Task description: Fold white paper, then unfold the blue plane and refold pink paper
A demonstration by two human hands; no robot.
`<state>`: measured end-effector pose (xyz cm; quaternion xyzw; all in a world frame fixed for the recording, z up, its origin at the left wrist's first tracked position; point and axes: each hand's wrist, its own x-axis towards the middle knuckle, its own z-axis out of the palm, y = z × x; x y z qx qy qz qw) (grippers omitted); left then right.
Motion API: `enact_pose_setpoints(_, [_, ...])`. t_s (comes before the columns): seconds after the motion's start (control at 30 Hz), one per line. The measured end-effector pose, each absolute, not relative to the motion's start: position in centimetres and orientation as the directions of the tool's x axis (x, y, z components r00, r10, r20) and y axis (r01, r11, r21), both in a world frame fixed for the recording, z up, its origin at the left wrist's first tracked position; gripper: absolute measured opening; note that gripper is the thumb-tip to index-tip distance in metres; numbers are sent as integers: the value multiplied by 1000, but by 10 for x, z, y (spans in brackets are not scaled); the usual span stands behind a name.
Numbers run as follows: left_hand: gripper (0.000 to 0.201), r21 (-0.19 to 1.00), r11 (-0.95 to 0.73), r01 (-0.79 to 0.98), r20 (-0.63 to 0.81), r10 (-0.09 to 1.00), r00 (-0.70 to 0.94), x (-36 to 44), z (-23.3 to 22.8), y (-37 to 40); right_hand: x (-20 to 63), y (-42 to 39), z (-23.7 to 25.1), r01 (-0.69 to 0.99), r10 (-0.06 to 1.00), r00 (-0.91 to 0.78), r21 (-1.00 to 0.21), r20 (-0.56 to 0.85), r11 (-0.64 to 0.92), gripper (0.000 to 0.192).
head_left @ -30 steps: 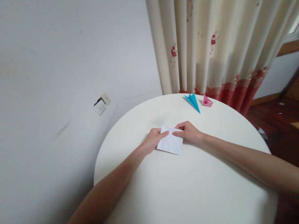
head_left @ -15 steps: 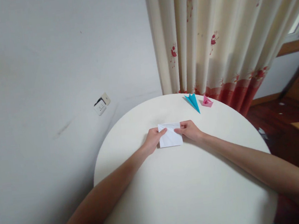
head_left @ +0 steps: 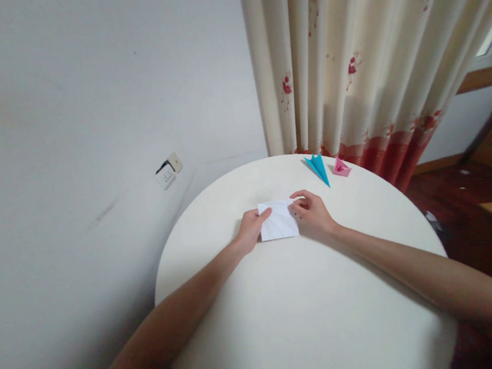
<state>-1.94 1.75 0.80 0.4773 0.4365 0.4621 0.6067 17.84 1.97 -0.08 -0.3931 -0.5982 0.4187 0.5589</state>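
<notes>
"Keeping track of the folded white paper [head_left: 279, 224]?"

"Yes, it's over the far half of the round white worktop [head_left: 287, 310], between the hands. The left hand [head_left: 250, 231] pinches its left edge, thumb on top."

"And the right hand [head_left: 317, 213]?"

"That's the change: half a second ago both thumbs pressed on the paper. Now the right thumb has drawn back to the right edge, fingers curled and slightly parted; whether it touches there, I can't tell."

"Meaning?"

"The left alone seems to steady the paper, leaving the right free to regrip, I'd judge."

"Anything beyond?"

"Far right, a blue paper plane [head_left: 319, 169], a pink paper boat [head_left: 341, 168] just beside it, then the floral curtain [head_left: 326, 69] behind."
</notes>
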Motion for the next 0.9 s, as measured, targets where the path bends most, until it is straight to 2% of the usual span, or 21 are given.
enact_pose_setpoints(0.27, [45,981,113,-160,-80,977,200,-19,7,18,178,24,-2,-69,955,-34,-954,295,292,29])
enact_pose_setpoints(0.5, [45,980,121,-158,-86,974,208,-20,4,20,179,22,-6,55,927,-141,-932,347,358,23])
enact_pose_setpoints(0.73, [40,956,186,-225,-147,972,181,-17,8,19,177,13,-6,50,901,-273,-931,336,362,36])
enact_pose_setpoints(0.9, [35,933,229,-279,-193,970,150,-16,11,19,179,7,0,174,864,-303,-868,402,465,36])
